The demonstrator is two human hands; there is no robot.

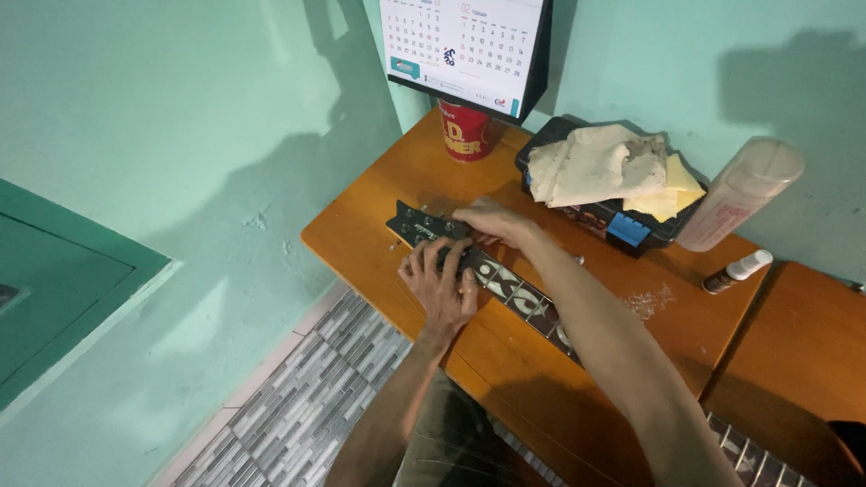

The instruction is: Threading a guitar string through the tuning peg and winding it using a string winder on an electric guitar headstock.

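Orange-brown wood makes up the tabletop [379,234], and one guitar neck [528,302] lies slantwise across it, its black headstock [415,225] pointing toward the far left corner. Pale inlay marks show along the dark fretboard; at least four can be counted before the right forearm hides the rest.

Two bare hands work at the headstock end. The left hand [442,284] lies flat over the neck just below the headstock, fingers spread and pressing down on it. The right hand [487,221] rests on the far side of the headstock, fingers curled low against its edge; whether they pinch anything small cannot be told.

Behind the hands sits one black tray [631,230] carrying one crumpled cream cloth [591,162] and one yellow cloth [677,189]. One red cup [465,135] stands at the back under one desk calendar [465,45]. To the right are two bottles: one large pale spray bottle [740,194] leaning by the tray and one small dark bottle with a white cap [735,271] lying near it.
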